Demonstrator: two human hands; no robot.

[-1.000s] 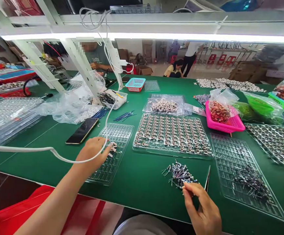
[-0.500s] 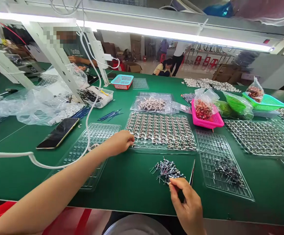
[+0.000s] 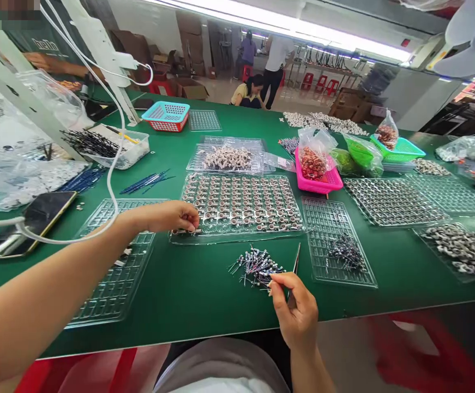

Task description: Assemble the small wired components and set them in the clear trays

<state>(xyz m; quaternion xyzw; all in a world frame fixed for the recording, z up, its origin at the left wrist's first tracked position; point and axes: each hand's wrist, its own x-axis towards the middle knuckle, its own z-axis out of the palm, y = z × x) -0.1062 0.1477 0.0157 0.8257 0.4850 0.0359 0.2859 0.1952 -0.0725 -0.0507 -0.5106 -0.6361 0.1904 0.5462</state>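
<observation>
Green tabletop (image 3: 204, 297) bears a clear tray (image 3: 237, 236) of ringed parts (image 3: 236, 199).

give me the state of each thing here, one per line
phone: lying flat, screen dark
strip light: on
blue basket: empty, sitting in a red basket
pink basket: holding a filled bag
middle tray: mostly filled, some gaps near front
left tray: mostly unfilled where visible
tweezers: held in right hand
left hand: fingers curled at middle tray's corner
</observation>
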